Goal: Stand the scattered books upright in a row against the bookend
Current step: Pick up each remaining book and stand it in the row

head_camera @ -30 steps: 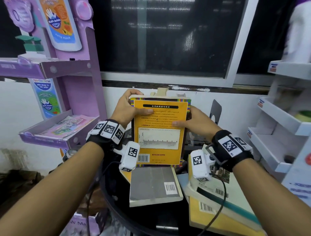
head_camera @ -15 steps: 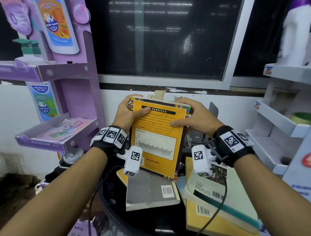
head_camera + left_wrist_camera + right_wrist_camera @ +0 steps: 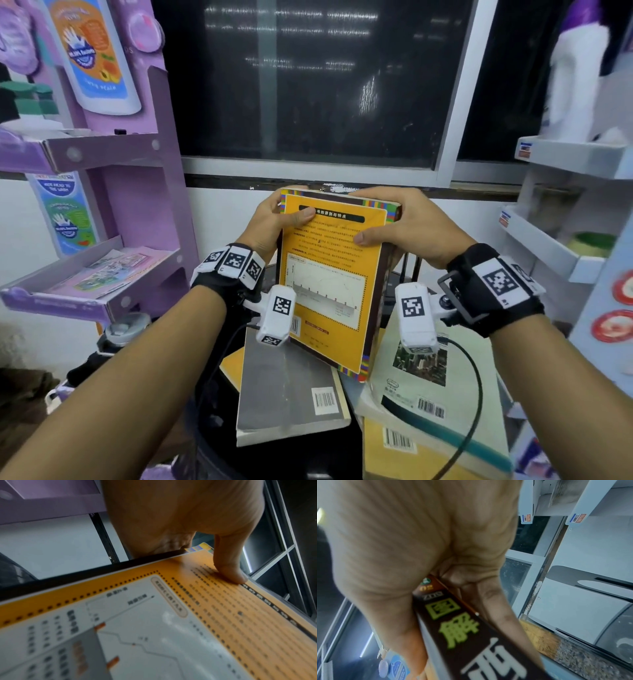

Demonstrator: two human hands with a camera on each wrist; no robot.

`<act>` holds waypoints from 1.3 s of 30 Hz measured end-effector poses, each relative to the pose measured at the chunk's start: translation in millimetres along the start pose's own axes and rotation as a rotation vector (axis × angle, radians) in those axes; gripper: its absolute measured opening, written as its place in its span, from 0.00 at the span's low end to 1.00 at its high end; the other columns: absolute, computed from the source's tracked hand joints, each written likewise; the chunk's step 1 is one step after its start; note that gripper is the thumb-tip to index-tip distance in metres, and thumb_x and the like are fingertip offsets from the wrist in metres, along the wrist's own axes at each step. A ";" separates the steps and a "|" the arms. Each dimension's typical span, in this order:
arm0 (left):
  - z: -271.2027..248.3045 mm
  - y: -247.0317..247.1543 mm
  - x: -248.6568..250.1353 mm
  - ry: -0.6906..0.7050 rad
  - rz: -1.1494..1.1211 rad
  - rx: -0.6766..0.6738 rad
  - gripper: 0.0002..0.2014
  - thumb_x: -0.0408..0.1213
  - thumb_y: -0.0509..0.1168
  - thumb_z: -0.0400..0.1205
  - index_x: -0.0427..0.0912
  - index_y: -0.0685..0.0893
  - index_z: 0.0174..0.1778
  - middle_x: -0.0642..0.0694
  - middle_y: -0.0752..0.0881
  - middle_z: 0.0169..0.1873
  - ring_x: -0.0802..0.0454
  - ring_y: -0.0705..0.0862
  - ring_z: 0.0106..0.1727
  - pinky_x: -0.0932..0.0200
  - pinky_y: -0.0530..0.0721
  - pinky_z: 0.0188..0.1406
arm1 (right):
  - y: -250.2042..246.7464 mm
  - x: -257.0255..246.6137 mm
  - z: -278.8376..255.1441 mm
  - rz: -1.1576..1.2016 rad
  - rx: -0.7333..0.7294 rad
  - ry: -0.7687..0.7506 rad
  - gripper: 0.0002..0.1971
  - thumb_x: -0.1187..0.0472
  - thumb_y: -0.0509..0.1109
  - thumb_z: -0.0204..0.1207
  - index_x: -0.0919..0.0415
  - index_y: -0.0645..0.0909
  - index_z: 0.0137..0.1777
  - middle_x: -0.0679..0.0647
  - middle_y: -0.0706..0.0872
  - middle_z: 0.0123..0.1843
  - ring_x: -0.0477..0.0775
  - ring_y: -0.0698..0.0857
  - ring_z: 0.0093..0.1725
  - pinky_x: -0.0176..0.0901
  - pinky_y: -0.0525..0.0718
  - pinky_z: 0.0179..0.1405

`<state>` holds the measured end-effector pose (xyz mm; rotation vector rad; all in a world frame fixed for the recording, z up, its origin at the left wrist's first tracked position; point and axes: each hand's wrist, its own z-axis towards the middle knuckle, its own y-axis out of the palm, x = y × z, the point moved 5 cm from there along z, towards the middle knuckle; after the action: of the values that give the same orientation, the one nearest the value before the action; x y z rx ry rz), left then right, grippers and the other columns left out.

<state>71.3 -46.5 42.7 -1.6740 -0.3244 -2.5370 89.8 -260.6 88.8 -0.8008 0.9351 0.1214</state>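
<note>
Orange book held off pile, tilted, lower corner over grey book and pale book lying flat below. My left hand grips top left edge, thumb pressed flat on cover, fingers behind, not visible. My right hand clamps top right corner over brown spine, thumb on cover. I judge thick paperback: moderate weight, cover glossy, likely slippery, flexes slightly. Best hold: both side edges near top. Bookend not clearly identifiable.
</note>
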 end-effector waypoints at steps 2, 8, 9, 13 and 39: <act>8.5 8.6 3.8 0.011 0.040 -0.024 0.27 0.38 0.74 0.73 0.38 0.77 0.68 0.37 0.88 0.57 0.42 0.89 0.56 0.51 0.88 0.53 | -9.2 -4.1 -1.0 -0.015 0.051 -0.021 0.27 0.65 0.79 0.70 0.52 0.79 0.69 0.53 0.90 0.53 0.52 0.92 0.45 0.57 0.91 0.45; 28.2 31.9 13.1 0.042 0.101 -0.019 0.18 0.44 0.67 0.81 0.46 0.79 0.67 0.50 0.88 0.54 0.54 0.87 0.55 0.56 0.82 0.52 | -42.5 -15.8 -5.4 -0.038 0.177 -0.058 0.24 0.65 0.80 0.68 0.53 0.81 0.64 0.51 0.91 0.50 0.50 0.92 0.45 0.47 0.91 0.41; 30.8 34.7 12.4 0.037 0.099 -0.005 0.17 0.46 0.65 0.82 0.48 0.79 0.66 0.52 0.88 0.53 0.55 0.87 0.54 0.57 0.81 0.52 | -48.8 -17.6 -6.5 -0.038 0.197 -0.063 0.23 0.65 0.80 0.68 0.53 0.82 0.63 0.52 0.91 0.49 0.51 0.92 0.44 0.46 0.91 0.39; 43.2 43.5 0.2 0.018 0.100 0.028 0.18 0.49 0.61 0.83 0.46 0.80 0.67 0.52 0.88 0.53 0.54 0.85 0.55 0.55 0.80 0.51 | -76.5 -20.3 -11.3 0.013 0.300 -0.056 0.22 0.68 0.80 0.68 0.56 0.82 0.62 0.55 0.92 0.47 0.53 0.93 0.40 0.44 0.89 0.27; 108.8 68.3 -84.5 0.019 0.837 0.068 0.28 0.47 0.70 0.78 0.43 0.76 0.73 0.43 0.75 0.73 0.46 0.73 0.74 0.51 0.69 0.76 | -108.0 47.4 37.4 -0.195 0.598 0.166 0.27 0.64 0.80 0.70 0.56 0.78 0.69 0.53 0.87 0.54 0.54 0.89 0.47 0.52 0.91 0.41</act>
<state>215.4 -92.7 15.3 -1.3527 0.2498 -1.8806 189.4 -324.0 126.1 -0.3436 0.9739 -0.3865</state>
